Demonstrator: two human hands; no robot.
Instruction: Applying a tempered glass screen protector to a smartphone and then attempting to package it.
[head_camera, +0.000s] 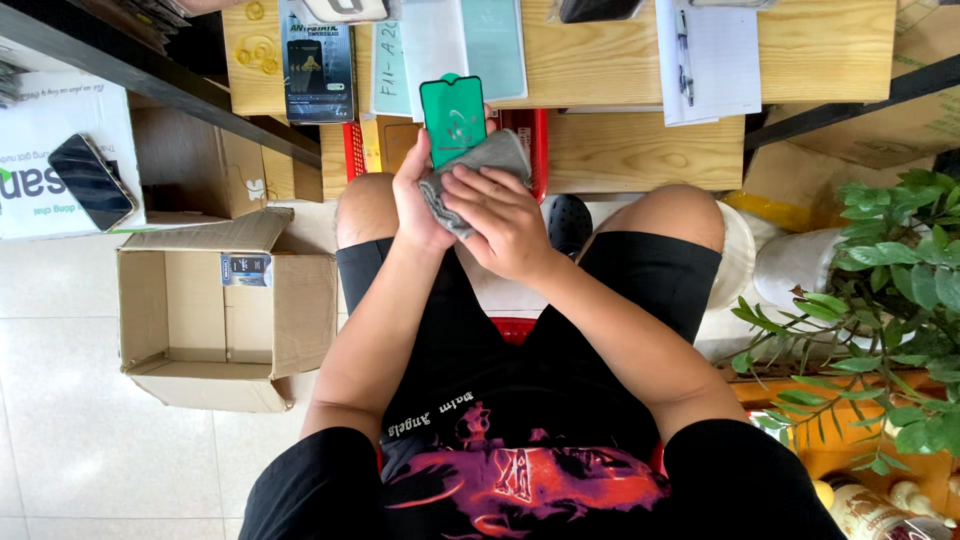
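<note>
Wiping in progress, upper middle of the frame: the left hand clasps a thin, flat screen protector, green with a black border and glossy, upright above the lap. The right hand presses a soft grey cloth against its lower part, fingers closed over the fabric. Seemingly mid-clean; next calls for light, even strokes, edges only. Open cardboard box left.

Black printed t-shirt, black shorts, bare forearms
</note>
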